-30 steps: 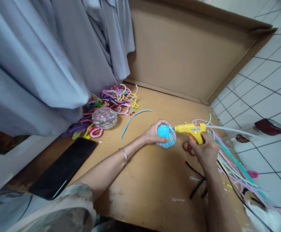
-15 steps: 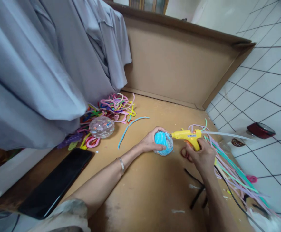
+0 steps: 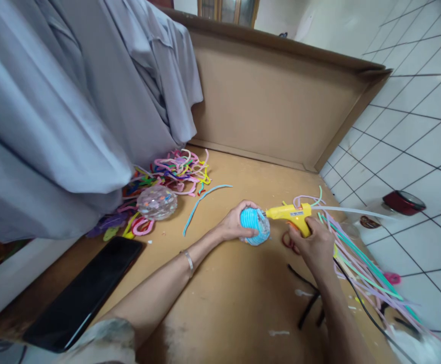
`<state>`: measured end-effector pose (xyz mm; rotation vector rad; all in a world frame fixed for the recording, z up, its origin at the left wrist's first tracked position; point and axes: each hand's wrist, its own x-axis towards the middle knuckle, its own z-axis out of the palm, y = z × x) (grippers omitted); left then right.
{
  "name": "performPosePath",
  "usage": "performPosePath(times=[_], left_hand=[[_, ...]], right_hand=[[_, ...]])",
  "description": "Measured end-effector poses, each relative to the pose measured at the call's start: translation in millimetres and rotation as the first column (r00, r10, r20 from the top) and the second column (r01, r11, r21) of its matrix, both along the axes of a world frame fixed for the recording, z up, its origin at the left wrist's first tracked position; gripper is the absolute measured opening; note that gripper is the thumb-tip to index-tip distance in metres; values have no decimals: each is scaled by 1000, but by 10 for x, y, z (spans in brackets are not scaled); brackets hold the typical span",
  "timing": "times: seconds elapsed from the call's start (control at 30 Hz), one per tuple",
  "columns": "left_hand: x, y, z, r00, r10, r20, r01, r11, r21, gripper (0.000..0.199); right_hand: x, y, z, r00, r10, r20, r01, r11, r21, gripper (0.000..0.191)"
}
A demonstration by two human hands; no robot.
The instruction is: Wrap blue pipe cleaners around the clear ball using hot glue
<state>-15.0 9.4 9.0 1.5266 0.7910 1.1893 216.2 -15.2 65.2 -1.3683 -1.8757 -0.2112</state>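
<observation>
My left hand (image 3: 234, 222) is wrapped round a clear round object partly covered with blue pipe cleaner (image 3: 250, 222), over the middle of the table. My right hand (image 3: 313, 245) grips a yellow glue gun (image 3: 291, 214) by its handle. The gun's nozzle touches or nearly touches the upper right of the round object, at the edge of the blue rows. A translucent glue stick (image 3: 351, 210) juts from the gun's back. Left of my hands, a loose blue pipe cleaner (image 3: 195, 206) lies curved on the table.
Tangled colourful pipe cleaners (image 3: 180, 167) and a clear faceted ball (image 3: 157, 202) lie at left, near a black phone (image 3: 86, 290). Scissors (image 3: 288, 241), black pieces (image 3: 308, 309) and long pastel pipe cleaners (image 3: 368, 268) are at right. A cardboard panel (image 3: 266, 96) stands behind; grey cloth (image 3: 69, 101) hangs left.
The whole view has shifted slightly. Both hands, the round object and the glue gun keep nearly the same positions relative to each other.
</observation>
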Motion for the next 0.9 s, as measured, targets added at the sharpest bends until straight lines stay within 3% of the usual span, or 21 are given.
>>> performPosePath(times=[0.7, 0.8, 0.9], left_hand=[[-3, 5, -9, 1000, -7, -12, 7, 999, 33, 68], [-7, -1, -1, 1000, -2, -28, 3, 1000, 15, 69], [-12, 1, -10, 1000, 3, -30, -2, 1000, 14, 68]], right_hand=[[-34, -9, 65, 997, -24, -77, 17, 996, -91, 32], [-10, 16, 45, 992, -80, -93, 71, 993, -92, 35], [53, 74, -9, 970, -222, -101, 210, 971, -114, 35]])
